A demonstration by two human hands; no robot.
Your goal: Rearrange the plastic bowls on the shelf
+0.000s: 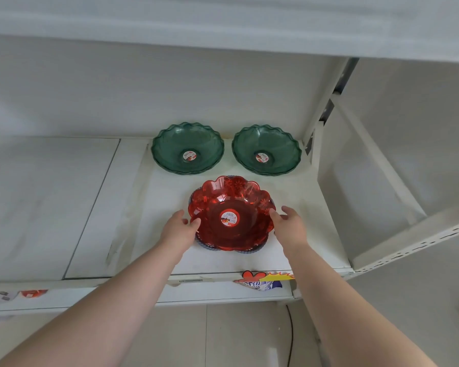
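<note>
Red bowl [231, 213] sits front-centre on shelf [302, 234] atop a bluish bowl [245, 251], left hand [176, 229] & right hand [289, 221] w/ fingers spread at its rim, touching but not clamped — uneven lift could drag the lower one along.

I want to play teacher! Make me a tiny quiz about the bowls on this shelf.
1. True or false: the red bowl sits in front of the two green bowls.
2. How many green bowl stacks stand at the back of the shelf? A) one B) two C) four
3. What pokes out under the red bowl?

Key:
1. True.
2. B: the left green stack and the right green stack.
3. A bluish bowl rim. The left hand and right hand are at the red bowl's two sides, fingers at its rim.
</note>
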